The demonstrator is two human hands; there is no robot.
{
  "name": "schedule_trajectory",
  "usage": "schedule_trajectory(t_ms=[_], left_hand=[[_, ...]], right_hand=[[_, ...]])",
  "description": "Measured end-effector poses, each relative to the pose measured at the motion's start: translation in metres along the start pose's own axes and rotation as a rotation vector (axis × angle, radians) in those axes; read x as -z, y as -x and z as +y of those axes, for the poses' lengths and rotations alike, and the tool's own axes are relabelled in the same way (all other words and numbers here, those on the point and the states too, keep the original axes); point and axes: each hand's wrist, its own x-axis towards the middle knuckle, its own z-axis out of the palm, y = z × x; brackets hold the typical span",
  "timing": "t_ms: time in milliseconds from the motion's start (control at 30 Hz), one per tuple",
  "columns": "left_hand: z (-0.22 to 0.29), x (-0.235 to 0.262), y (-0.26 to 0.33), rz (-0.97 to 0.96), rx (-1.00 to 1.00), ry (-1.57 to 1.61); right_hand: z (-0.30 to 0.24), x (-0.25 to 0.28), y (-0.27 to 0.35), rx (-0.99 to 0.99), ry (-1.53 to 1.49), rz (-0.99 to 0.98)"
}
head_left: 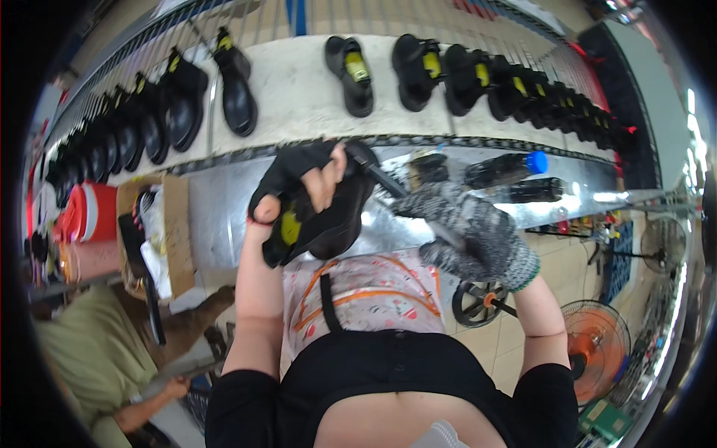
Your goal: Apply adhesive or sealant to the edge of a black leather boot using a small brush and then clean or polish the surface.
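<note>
A black shoe (333, 220) with a yellow-green patch inside is held in front of me, over the near edge of the metal bench. My left hand (310, 179), in a black fingerless glove, wraps over it with bare fingertips pressing on its side. On the right, my right hand (470, 228) wears a grey knitted glove and is closed round a dark stick-like tool (385, 179). The tool's far end reaches the shoe beside my left fingers; its exact kind is hard to make out. A printed apron covers my lap below the shoe.
Behind the bench, black shoes (237, 89) line a pale conveyor (291, 82). A bottle with a blue cap (536, 162) lies right of the shoe. Left are a cardboard box (175, 239) and a red jug (78, 213); another person (97, 351) is lower left. An orange fan (597, 347) stands lower right.
</note>
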Motion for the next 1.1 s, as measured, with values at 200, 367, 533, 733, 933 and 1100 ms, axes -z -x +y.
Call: schedule_trajectory(t_ms=[200,367,533,733,933,1100], left_hand=[[0.0,0.0,-0.002,-0.011,0.036,-0.065],[0.002,0.0,-0.003,-0.031,0.024,-0.085],[0.003,0.002,0.0,0.019,0.084,-0.053],[0.008,0.011,0.009,0.13,0.108,-0.009],[0.009,0.028,0.025,0.229,0.034,0.032],[0.01,0.038,0.038,0.293,-0.07,0.066]], right_hand=[[-0.006,0.014,0.0,0.002,-0.074,-0.004],[-0.001,0.011,0.001,-0.013,-0.008,-0.083],[0.002,0.001,-0.004,-0.002,-0.115,0.01],[-0.005,-0.009,-0.009,-0.037,-0.076,0.019],[-0.002,-0.036,-0.017,-0.003,-0.054,0.044],[0.001,-0.069,-0.023,-0.025,-0.189,0.09]])
